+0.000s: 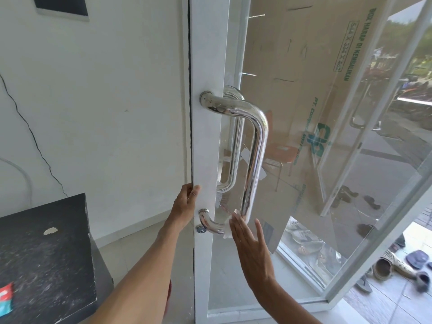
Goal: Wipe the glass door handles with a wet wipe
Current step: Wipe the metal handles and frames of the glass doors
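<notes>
A shiny chrome D-shaped handle is fixed to the white frame of an open glass door. A matching handle shows behind the glass on the other side. My right hand presses a white wet wipe against the lower bend of the near handle, fingers stretched out flat. My left hand grips the door's edge just above the lower handle mount, beside the round lock.
A black, dusty cabinet top stands at lower left with a red-and-blue packet on it. Cardboard leans behind the glass. Shoes and sandals lie on the floor outside at lower right. A white wall is on the left.
</notes>
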A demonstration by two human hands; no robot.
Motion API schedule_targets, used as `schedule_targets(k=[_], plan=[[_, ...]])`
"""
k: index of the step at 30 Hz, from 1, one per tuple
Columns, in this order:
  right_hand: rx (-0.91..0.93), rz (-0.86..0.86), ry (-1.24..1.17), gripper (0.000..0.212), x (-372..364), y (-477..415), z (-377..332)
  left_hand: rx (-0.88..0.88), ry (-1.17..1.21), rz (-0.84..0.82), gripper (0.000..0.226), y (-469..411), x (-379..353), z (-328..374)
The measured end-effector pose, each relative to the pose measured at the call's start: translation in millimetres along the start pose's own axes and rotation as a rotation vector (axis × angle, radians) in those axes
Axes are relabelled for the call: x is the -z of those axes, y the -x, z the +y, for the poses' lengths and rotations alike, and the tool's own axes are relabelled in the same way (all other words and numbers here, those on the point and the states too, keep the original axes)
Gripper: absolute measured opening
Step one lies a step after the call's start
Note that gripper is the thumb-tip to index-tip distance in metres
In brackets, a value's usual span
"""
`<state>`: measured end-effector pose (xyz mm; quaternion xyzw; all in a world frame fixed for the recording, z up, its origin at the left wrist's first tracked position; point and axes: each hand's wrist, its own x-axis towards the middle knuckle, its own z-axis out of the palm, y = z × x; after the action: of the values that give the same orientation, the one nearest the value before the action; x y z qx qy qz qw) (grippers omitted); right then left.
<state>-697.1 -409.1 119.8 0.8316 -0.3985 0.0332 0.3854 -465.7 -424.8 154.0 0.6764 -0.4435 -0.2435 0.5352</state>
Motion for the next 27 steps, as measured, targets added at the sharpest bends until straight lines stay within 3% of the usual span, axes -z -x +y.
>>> schedule_targets(k=[5,11,20,23,27], plan=[[-0.092,0.045,0.008,0.077,0,-8,11,0.005,0.000,-0.009,0.035,2,0,0],[-0.245,0.174,-0.231,0.085,11,-25,16,0.008,-0.003,-0.007,0.034,3,0,1],[-0.152,0.014,-0.364,0.085,-16,16,-19,0.011,-0.020,-0.001,0.034,2,0,3],[-0.220,0.007,-0.489,0.100,-8,4,-11,0.014,-0.013,0.005,0.034,2,-2,3],[-0.331,0.082,-0.609,0.099,21,-30,2,0.020,-0.008,0.012,0.034,2,-3,4]])
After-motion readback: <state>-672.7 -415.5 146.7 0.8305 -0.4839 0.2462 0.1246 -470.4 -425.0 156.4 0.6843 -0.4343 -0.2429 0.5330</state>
